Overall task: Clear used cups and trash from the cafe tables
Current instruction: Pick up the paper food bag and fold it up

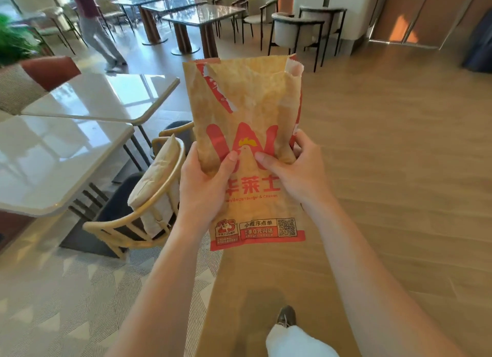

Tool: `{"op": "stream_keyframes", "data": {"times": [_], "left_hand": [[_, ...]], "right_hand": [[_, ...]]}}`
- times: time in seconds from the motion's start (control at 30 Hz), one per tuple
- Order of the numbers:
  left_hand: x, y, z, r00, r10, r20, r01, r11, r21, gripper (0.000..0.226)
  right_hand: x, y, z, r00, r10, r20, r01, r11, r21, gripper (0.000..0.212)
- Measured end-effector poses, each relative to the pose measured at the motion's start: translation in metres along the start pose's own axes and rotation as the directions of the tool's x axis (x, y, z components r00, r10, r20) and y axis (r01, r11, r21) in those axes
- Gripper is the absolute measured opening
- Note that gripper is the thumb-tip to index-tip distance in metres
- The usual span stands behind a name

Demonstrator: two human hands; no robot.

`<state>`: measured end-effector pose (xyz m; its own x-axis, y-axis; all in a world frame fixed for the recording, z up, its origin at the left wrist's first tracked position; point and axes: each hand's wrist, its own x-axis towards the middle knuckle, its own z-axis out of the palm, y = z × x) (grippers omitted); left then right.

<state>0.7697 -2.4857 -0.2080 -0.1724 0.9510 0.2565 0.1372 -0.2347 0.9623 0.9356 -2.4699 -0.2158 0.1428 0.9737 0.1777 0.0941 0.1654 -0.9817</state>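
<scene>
Centrally: one paper bag (250, 149), brown with red print and a chicken logo, upright, mouth open at the top, held in the air over the wooden floor (399, 170) and resting on no counter. Left hand (205, 186): grips the bag's left edge at mid-height, thumb (231, 157) pressed across the front, fingers behind the paper and hidden. Right hand (292, 175): grips the right edge at the same height, thumb on the front, fingers (300, 141) curled round the side fold. The two thumb tips lie near each other on the logo, not touching. To the left: a glossy white counter (53, 157), a second white counter (101, 96) just beyond it, and a curved wooden chair (149, 197) with a pale cushion drawn up beside the nearer one. Patterned carpet (66, 290) under that group. Farther back: a row of dark counters (202, 16) with padded armchairs (295, 29), and another person (98, 32) walking. Green plant (13, 40) at the left edge. Bottom of view: one shoe (286, 316) and a white trouser leg (292, 340).
</scene>
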Motion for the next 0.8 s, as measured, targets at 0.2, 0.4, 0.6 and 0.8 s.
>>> {"op": "stream_keyframes", "data": {"times": [0.2, 0.4, 0.6, 0.8], "left_hand": [[0.119, 0.0, 0.072, 0.999, 0.006, -0.053, -0.007, 1.0, -0.011, 0.023], [0.215, -0.031, 0.117, 0.997, -0.003, -0.083, 0.004, 1.0, 0.008, 0.024], [0.334, -0.084, 0.151, 0.991, -0.03, -0.127, 0.026, 0.999, -0.029, 0.022], [0.489, -0.118, 0.195, 0.989, -0.051, -0.138, 0.042, 0.997, -0.067, 0.023]], "right_hand": [[0.141, -0.009, -0.033, 1.0, 0.004, 0.019, -0.004, 1.0, -0.012, 0.046], [0.248, 0.018, -0.039, 0.999, 0.031, 0.029, -0.031, 1.0, -0.002, 0.048], [0.38, 0.054, -0.021, 0.997, 0.049, 0.064, -0.048, 0.999, -0.011, 0.039], [0.541, 0.075, -0.001, 0.998, 0.031, 0.051, -0.03, 0.999, -0.018, 0.037]]}}
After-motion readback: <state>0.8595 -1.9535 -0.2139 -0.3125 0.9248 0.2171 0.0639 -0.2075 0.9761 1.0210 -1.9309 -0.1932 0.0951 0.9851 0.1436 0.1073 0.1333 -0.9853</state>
